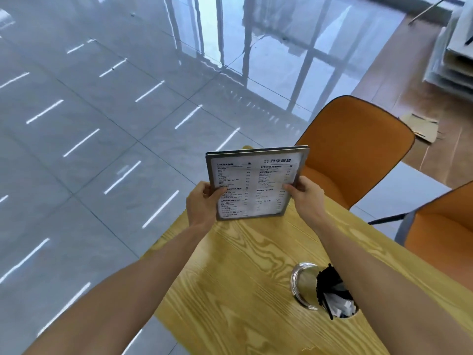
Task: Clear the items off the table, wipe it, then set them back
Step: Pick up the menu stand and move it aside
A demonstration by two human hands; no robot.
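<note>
A framed menu board (256, 180) with black print is held upright above the far end of the yellow wood-grain table (235, 278). My left hand (203, 203) grips its lower left edge, thumb on the front. My right hand (304, 196) grips its lower right edge. The board's bottom edge is close to the table top; I cannot tell whether it touches. A shiny metal holder (304, 283) with black sticks and white packets stands on the table, partly hidden behind my right forearm.
An orange chair (358, 147) stands past the table's far end, a second orange chair (442, 226) at the right. Glossy grey floor tiles (89, 137) spread to the left. Stacked boards (455, 55) and cardboard (422, 126) lie far right.
</note>
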